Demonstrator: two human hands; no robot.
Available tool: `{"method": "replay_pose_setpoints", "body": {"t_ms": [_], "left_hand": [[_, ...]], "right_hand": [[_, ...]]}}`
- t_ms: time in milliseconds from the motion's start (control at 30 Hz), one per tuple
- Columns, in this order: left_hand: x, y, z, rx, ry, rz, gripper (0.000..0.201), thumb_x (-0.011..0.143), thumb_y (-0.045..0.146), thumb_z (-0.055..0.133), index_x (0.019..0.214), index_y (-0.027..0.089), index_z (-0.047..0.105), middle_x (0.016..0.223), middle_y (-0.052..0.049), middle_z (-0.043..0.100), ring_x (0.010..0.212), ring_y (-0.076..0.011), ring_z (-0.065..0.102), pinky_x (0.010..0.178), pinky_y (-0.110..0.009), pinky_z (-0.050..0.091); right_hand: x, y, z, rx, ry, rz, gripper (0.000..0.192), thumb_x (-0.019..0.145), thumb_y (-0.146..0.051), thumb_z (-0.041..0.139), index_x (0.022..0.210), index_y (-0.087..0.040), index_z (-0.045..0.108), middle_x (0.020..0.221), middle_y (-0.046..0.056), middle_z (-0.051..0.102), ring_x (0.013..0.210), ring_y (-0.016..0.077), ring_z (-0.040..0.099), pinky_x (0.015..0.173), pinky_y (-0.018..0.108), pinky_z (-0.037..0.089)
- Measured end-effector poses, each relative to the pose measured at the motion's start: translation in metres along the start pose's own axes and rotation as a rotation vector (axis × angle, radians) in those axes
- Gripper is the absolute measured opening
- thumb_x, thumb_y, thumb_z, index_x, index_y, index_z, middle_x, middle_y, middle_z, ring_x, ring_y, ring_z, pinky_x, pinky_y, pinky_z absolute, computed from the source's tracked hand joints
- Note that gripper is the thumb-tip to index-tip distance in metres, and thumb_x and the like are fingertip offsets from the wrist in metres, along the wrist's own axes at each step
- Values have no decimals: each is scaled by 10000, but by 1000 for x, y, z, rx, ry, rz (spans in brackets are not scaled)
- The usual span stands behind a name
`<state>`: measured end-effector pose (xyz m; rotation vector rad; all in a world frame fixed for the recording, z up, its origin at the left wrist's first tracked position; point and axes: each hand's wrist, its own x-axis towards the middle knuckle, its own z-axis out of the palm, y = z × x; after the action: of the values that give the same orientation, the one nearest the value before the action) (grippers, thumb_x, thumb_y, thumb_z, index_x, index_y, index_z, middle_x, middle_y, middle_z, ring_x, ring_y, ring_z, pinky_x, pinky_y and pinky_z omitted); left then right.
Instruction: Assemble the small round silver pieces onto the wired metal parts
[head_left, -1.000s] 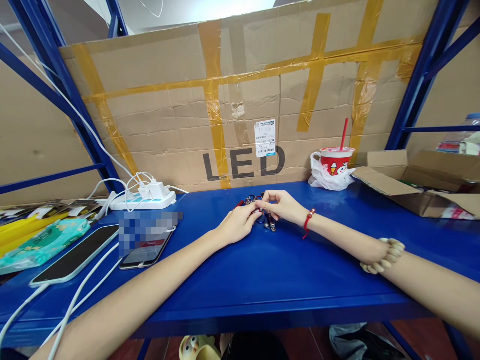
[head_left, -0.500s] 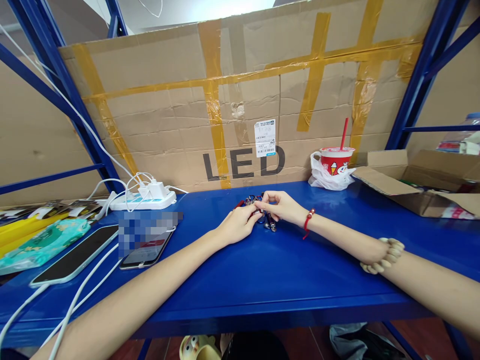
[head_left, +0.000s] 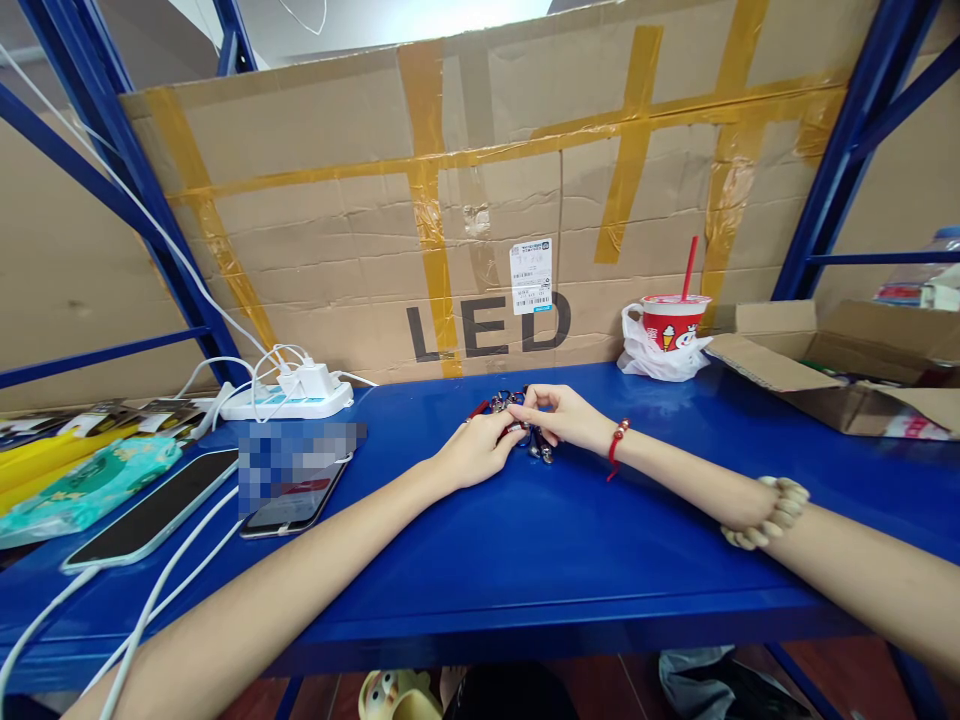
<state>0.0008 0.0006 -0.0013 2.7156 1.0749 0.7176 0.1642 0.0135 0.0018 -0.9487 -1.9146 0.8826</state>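
Observation:
A small cluster of dark red and black straps with shiny metal fittings, like keychains point(head_left: 541, 450), lies on the blue shelf top point(head_left: 540, 540), near the middle. My left hand point(head_left: 480, 447) is closed, its thumb and fingers pinching a dark red keychain strap point(head_left: 515, 428). From the right, my right hand point(head_left: 568, 415) meets it, thumb and index finger pressed together at the same cluster. What exactly sits in that pinch is hidden by the fingers. More metal fittings point(head_left: 501, 400) show just behind the left fingers.
At left lie a phone point(head_left: 150, 515), another phone point(head_left: 296, 505) partly blurred out, white cables and a power strip point(head_left: 300, 400). A red cup point(head_left: 671, 325) with a straw stands at back right, beside an open cardboard box point(head_left: 795, 370). A taped cardboard sheet point(head_left: 337, 250) forms the back.
Both hands stay in nearly the same place, with only a slight shift of the fingers at the keychains.

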Motion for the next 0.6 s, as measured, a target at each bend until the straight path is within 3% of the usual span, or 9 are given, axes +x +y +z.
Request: {"method": "replay_pose_setpoints", "body": {"t_ms": [433,600], "left_hand": [[1,-3,1,31,-41,23,248,850,309,346,852,177,556,799,-26,622,714,-158,577,632,-243,430],[1,-1,0,64,-36,17,253,864,295,312,908,189,538,880,-21,622,783,-161,581,663,-244,437]], "right_hand": [[-4,-5,1,-65,-25,-8,329,692,-464,545,593,-169,439,366,-82,440,305,41,396,351,161,300],[-3,-7,1,-82,8,69,366,640,-480,584,537,-154,453,355,-71,436,310,32,375,362,164,299]]}}
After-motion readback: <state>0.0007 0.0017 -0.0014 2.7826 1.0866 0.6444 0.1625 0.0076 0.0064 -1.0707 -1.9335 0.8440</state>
